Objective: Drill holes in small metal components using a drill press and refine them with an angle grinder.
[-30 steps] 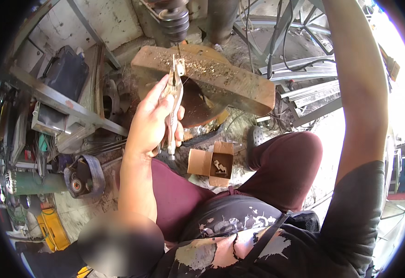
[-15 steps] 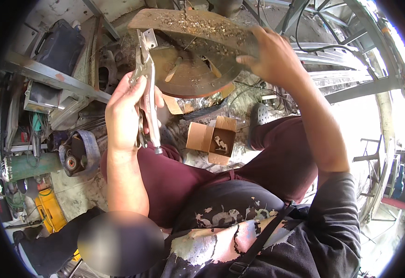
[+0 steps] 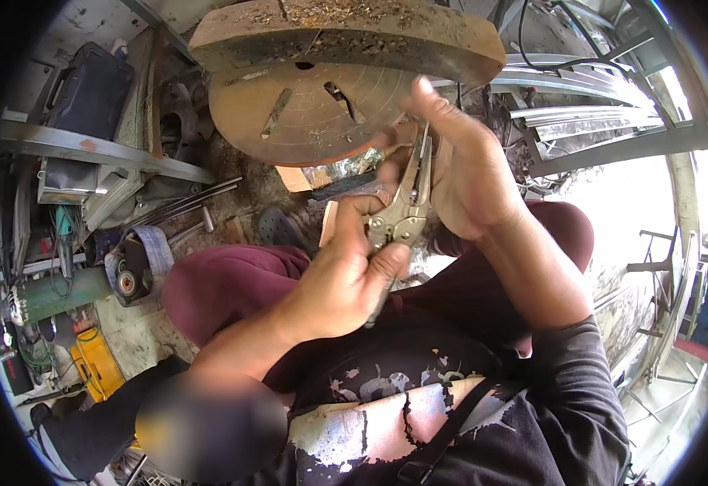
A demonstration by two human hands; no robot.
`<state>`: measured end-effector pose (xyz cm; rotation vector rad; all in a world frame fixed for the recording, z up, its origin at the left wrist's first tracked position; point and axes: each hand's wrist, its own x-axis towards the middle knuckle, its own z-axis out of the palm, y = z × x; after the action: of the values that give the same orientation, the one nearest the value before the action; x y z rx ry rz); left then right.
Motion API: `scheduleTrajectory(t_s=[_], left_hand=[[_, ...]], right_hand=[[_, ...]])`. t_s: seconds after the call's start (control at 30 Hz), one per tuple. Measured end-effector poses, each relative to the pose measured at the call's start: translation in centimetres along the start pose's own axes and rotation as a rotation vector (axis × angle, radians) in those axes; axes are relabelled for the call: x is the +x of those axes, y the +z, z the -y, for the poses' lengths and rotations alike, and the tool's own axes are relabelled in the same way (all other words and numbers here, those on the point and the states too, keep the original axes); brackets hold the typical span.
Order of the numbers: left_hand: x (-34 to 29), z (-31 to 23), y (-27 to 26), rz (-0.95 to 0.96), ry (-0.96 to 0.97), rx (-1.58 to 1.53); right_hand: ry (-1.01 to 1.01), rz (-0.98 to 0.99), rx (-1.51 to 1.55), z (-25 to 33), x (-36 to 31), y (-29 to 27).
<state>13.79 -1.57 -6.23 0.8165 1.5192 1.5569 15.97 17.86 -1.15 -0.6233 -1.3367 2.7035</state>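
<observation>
My left hand is closed around metal locking pliers above my lap, its thumb over the riveted part. The tool's slim arms point up and away. My right hand is beside those arms, palm turned toward them and thumb stretched up. Its other fingers pass behind the tool, blurred and partly hidden. They look spread rather than gripping, and I cannot make out whether they touch the metal. Beyond both hands stands a round, slotted brown disc. Above it a thick block carries metal chips on top.
A cardboard flap shows behind my left hand. On the left are a steel frame bar, a dark case, a green cylinder and a yellow case. Metal bars and a frame lie at the right.
My left hand has brought the locking pliers right and down toward my lap. My right hand has left the chip-covered block and come down beside the pliers. The view has shifted.
</observation>
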Motion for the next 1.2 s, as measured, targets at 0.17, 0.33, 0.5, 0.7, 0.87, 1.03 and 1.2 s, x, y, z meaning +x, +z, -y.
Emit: scheduleTrajectory(t_s=[0.17, 0.33, 0.5, 0.7, 0.87, 1.03, 1.2], left_hand=[[1.2, 4.3, 1.7, 0.049, -0.013, -0.062], [0.7, 5.8, 3.2, 0.126, -0.012, 0.232], [1.3, 7.5, 4.0, 0.209, -0.509, -0.455], [1.9, 13.7, 1.9, 0.262, -1.193, -0.491], [1.9, 15.4, 0.4, 0.297, -1.263, -0.448], [1.3, 15.9, 1.3, 0.238, -0.856, -0.059], [1.7, 10.3, 2.9, 0.305, -0.349, 0.671]], right_hand=[[-0.075, -0.165, 0.024, -0.4, 0.5, -3.3], [-0.009, -0.318, 0.156, 0.3, -1.4, -3.8], [0.469, -0.548, -0.293, -11.0, -0.9, -8.7], [0.809, -0.402, -0.537, -19.9, -2.9, -12.8], [0.858, -0.285, -0.356, -20.4, -2.5, -12.2], [0.817, -0.259, -0.281, -20.3, -2.3, -11.7], [0.717, -0.298, -0.029, -17.7, -1.8, -12.3]])
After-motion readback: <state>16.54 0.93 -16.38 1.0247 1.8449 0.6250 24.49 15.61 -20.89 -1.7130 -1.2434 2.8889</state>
